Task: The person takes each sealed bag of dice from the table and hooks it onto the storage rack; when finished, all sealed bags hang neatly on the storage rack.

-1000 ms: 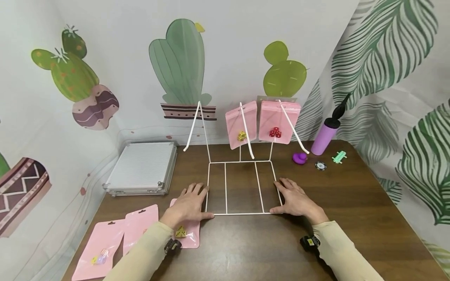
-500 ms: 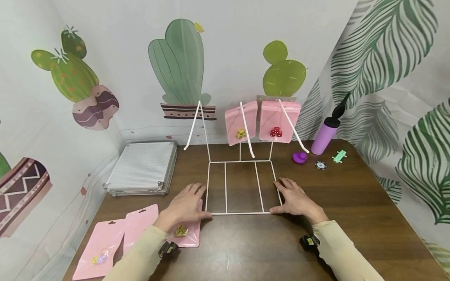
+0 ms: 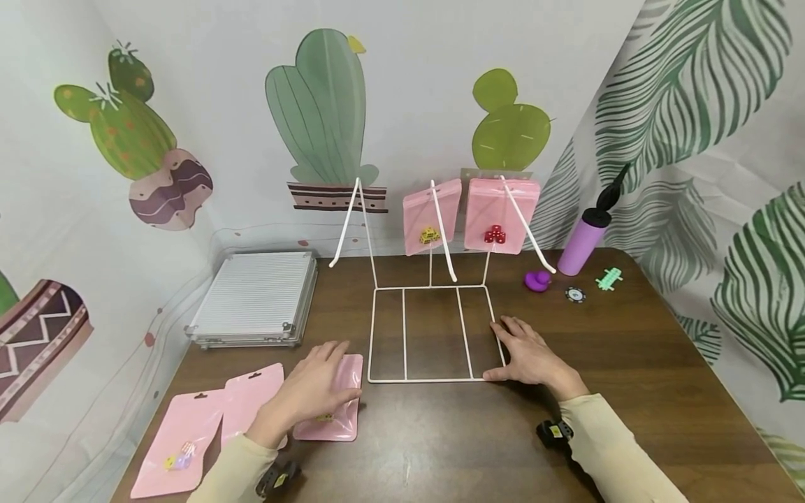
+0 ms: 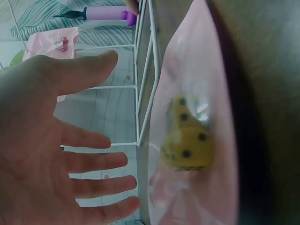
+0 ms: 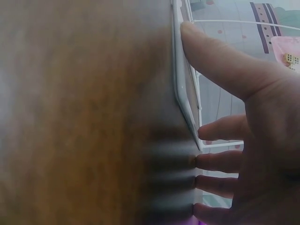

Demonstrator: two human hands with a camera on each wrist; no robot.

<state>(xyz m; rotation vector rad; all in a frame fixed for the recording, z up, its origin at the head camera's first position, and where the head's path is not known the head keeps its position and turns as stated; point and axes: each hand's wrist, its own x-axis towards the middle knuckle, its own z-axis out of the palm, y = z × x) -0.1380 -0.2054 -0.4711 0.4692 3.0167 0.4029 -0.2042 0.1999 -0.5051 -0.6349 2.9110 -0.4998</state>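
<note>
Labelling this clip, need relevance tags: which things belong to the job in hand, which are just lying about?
Likely in the job:
- rack
- two hung bags
- three loose bags
- left hand, by a loose bag
- right hand, on the rack

Seemingly just lying about:
- case
- pump
- duck
- chip
- green toy

Bare desk [image 3: 434,440] before the wire rack [image 3: 428,381] leaves room to pass. Over its base, jutting prongs [image 3: 444,236] and hanging pink pouches [image 3: 481,209] obstruct; the right hand [image 3: 527,353] blocks the right side.
</note>
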